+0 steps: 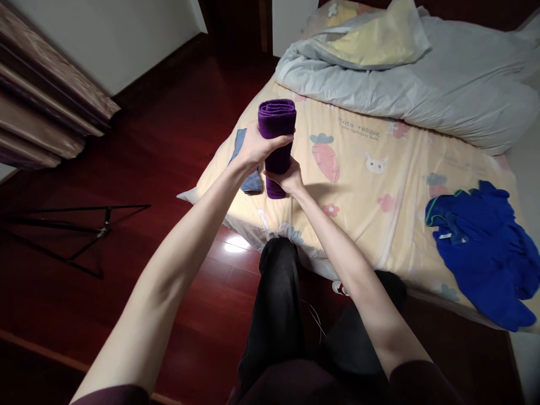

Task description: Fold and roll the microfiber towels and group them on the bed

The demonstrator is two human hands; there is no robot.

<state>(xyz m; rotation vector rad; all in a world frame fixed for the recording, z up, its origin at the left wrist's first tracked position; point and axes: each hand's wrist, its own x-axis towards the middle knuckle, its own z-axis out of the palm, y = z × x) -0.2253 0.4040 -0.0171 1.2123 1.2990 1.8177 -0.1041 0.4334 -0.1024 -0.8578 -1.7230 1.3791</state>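
A purple cloth, folded into a compact upright roll with its layered end facing up, is held between both hands over the bed's near left corner. My left hand wraps its upper part, thumb across the front. Lower down, my right hand grips it from the right side. Some of the fingers are hidden behind the roll. Just behind it, a folded blue-grey cloth lies on the bedspread, partly covered by my left hand.
The bed has a carrot-and-rabbit spread. A crumpled blue garment lies at its right, a grey quilt and yellow pillow at the back. Tripod legs stand on the dark red floor at left, below a curtain.
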